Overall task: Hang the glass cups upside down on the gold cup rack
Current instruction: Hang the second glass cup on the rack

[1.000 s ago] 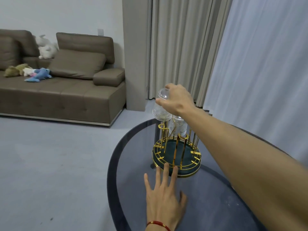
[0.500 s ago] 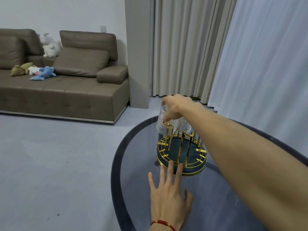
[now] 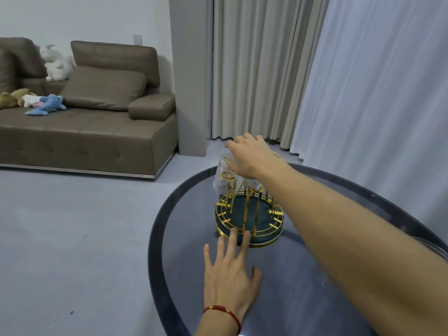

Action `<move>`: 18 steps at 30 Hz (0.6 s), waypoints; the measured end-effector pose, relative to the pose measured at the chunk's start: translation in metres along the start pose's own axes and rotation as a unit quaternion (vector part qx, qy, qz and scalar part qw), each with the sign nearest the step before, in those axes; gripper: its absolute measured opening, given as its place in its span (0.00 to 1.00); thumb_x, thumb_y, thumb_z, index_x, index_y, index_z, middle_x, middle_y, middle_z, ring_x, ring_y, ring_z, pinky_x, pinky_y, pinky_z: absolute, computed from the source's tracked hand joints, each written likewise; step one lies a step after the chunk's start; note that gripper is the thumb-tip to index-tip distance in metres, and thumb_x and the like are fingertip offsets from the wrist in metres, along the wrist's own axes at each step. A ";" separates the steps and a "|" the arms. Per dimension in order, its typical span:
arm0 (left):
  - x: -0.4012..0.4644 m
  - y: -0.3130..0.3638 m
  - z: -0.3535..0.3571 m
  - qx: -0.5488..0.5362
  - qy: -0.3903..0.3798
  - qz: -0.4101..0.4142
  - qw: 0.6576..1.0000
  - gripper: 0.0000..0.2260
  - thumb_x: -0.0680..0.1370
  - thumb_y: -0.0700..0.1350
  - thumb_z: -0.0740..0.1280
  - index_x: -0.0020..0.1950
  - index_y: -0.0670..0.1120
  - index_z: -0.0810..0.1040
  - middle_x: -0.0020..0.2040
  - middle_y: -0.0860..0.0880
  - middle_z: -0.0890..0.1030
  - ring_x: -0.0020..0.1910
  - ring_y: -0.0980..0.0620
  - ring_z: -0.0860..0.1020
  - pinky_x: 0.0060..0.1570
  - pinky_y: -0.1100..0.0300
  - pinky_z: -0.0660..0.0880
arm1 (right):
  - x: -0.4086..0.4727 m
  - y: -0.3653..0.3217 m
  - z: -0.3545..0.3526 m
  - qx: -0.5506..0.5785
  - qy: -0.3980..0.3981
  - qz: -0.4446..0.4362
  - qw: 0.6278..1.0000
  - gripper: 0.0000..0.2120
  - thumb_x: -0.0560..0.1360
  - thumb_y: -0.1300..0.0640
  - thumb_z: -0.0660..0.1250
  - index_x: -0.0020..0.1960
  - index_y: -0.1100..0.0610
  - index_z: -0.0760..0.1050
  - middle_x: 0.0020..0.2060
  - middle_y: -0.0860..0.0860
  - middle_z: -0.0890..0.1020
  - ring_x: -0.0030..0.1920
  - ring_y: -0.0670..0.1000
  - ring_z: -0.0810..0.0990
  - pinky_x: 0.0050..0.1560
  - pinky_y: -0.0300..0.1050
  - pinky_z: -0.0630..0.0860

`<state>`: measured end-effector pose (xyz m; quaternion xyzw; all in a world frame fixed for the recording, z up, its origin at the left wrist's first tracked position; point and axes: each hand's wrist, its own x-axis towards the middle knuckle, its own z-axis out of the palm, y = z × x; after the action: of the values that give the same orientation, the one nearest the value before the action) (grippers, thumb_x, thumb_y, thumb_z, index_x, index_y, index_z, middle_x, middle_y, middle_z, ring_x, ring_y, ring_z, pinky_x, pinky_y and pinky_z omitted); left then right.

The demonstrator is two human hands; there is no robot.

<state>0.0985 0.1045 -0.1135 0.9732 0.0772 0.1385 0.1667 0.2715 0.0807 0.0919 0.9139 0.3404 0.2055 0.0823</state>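
The right hand reaches out, fingers loose over an upside-down cup; I cannot tell if it grips. The left hand lies flat, fingers spread, touching the rack at 6 o'clock. The clear, ribbed cup hangs at the rack's 11 o'clock. The arm hides a second cup. A glass table holds it all.

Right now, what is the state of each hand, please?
Left hand: open, flat on the table, fingertips at the gold cup rack.
Right hand: over the upside-down glass cup; grip cannot be told.
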 end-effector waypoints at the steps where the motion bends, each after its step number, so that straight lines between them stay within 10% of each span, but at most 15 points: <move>1: -0.001 0.000 -0.001 0.002 0.001 0.000 1.000 0.34 0.76 0.62 0.50 0.81 0.60 0.45 0.83 0.51 0.50 0.81 0.45 0.49 0.77 0.37 0.40 | -0.011 0.001 -0.003 0.023 0.036 0.005 0.999 0.23 0.81 0.50 0.64 0.73 0.55 0.70 0.69 0.55 0.77 0.70 0.57 0.72 0.72 0.57 0.67; 11: -0.005 0.001 -0.007 0.021 -0.020 0.013 0.999 0.32 0.81 0.61 0.53 0.82 0.58 0.43 0.84 0.51 0.47 0.81 0.46 0.48 0.77 0.38 0.49 | -0.221 -0.012 -0.003 0.250 0.126 0.117 0.953 0.18 0.73 0.63 0.67 0.62 0.52 0.79 0.59 0.48 0.81 0.63 0.53 0.75 0.62 0.48 0.70; 18: -0.031 0.027 -0.027 -0.029 0.025 -0.038 0.999 0.27 0.79 0.53 0.65 0.78 0.49 0.66 0.77 0.44 0.66 0.78 0.43 0.59 0.75 0.40 0.59 | -0.336 0.003 0.014 0.266 0.175 0.233 0.919 0.19 0.68 0.68 0.71 0.58 0.55 0.82 0.56 0.52 0.81 0.58 0.55 0.78 0.62 0.54 0.75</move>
<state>0.0638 0.0816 -0.0876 0.9605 0.1140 0.1588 0.1979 0.0489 -0.1420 -0.0271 0.9049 0.1692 0.2771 -0.2752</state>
